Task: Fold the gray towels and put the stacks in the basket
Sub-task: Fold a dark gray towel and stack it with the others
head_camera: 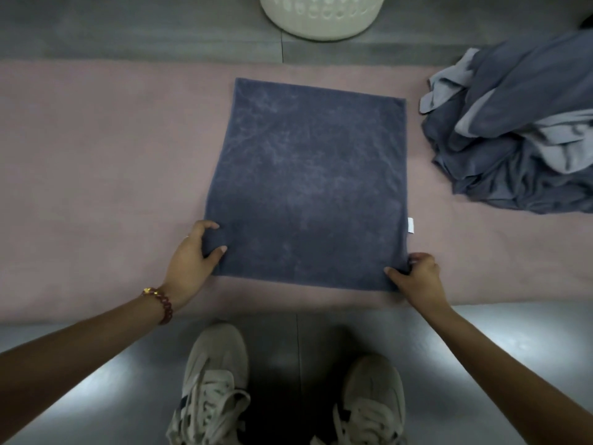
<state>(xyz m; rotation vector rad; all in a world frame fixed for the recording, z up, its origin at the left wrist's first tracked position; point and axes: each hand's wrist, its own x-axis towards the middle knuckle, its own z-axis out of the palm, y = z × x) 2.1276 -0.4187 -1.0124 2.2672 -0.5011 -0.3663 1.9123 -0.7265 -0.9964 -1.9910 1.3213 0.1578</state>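
One towel [308,187] lies flat on the pink mat [112,171], on the near side of the basket [321,17]; the left hand [195,255] and right hand [417,277] each pinch a near corner. Judged early: no fold made, no stack visible, and the heap [513,130] to the right of the basket is outstanding.

A dark gray towel [308,187] lies spread flat on a pink mat [112,155], a white tag [410,225] at its right edge and its two near corners bunched up. To its right, apart from it, sits a crumpled pile [513,139] of gray towels. The white perforated basket [321,17] stands beyond the mat on the floor [160,36].
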